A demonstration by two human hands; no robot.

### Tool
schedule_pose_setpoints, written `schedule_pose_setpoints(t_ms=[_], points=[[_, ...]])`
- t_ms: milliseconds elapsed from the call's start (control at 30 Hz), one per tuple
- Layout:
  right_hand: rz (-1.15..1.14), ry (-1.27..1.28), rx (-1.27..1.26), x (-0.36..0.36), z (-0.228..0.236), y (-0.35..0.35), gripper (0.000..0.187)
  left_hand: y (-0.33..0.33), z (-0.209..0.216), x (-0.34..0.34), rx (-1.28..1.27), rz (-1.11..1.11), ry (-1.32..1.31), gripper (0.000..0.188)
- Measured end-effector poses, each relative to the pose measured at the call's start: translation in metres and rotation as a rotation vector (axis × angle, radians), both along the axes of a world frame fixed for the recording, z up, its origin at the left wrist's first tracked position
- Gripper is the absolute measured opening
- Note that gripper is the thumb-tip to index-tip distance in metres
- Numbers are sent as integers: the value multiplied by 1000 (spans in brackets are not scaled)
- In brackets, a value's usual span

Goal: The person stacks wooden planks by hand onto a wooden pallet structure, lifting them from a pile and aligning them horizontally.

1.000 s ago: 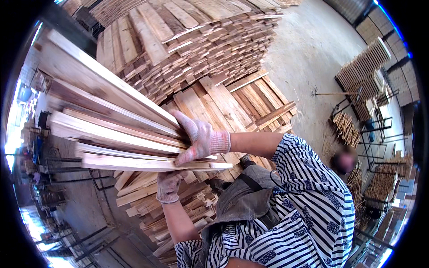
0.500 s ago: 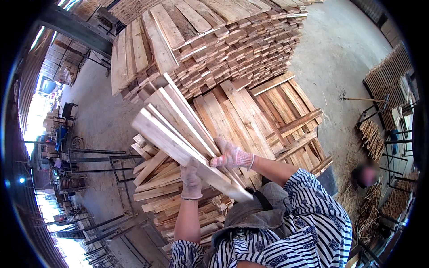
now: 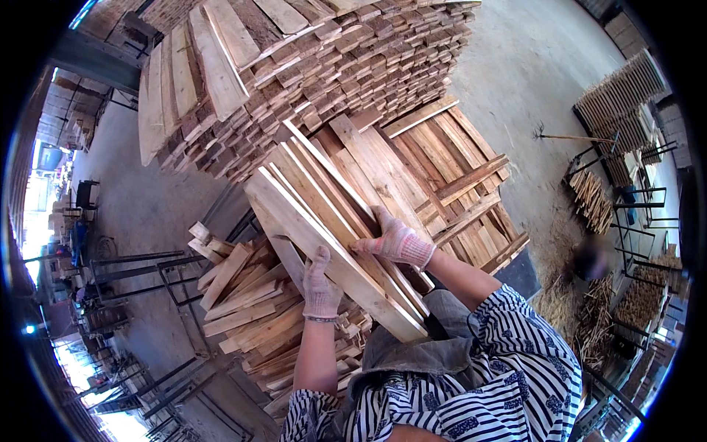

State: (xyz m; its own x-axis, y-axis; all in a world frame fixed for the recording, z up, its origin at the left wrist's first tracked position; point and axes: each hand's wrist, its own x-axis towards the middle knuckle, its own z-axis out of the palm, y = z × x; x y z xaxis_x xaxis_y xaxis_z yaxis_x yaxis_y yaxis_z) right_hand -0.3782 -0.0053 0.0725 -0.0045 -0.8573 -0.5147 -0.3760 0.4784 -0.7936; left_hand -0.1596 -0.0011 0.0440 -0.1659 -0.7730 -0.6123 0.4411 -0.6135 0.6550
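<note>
Several long, pale wooden boards (image 3: 333,259) are bunched side by side between my gloved hands, slanting from upper left toward my waist. My left hand (image 3: 321,287) grips the outer left board from its near side, thumb up on its edge. Wrapped over the right side of the bunch is my right hand (image 3: 399,241), its thumb lying across the boards. The fingers under the wood are hidden. Beneath and beyond the right hand lies a low stack of flat boards (image 3: 390,173), with crosswise pieces on its right part.
A tall stack of boards (image 3: 346,70) rises ahead. Loose offcuts (image 3: 247,313) lie heaped to my left, beside a black metal frame (image 3: 140,259). On the right are a rake (image 3: 574,137), stick bundles (image 3: 591,202) and a blurred person (image 3: 591,258).
The fanned boards have come closer together and moved slightly right and lower in view. My left hand has shifted along the outer board; the surroundings have slid left as my view turned.
</note>
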Motion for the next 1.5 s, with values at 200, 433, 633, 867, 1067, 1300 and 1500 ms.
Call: schedule_pose_setpoints(t_ms=[200, 433, 633, 867, 1067, 1300, 1500], points=[[-113, -245, -63, -9, -30, -22, 101, -33, 3, -8, -86, 38, 264, 70], [-307, -484, 62, -12, -66, -11, 82, -37, -3, 27, -97, 108, 7, 78], [13, 351, 170, -32, -12, -28, 80, -49, -37, 82, -29, 16, -280, 77], [23, 643, -47, -10, -124, -38, 73, -48, -127, 51, -214, 79, -626, 97], [-301, 121, -129, -80, -110, -38, 67, -45, -192, 113, 31, 37, -774, 83], [-103, 325, -33, -165, -232, -86, 94, -47, -167, 79, 123, 69, -541, 76], [-92, 78, 246, -130, -213, -112, 93, -36, -175, 105, 197, 68, -594, 74]])
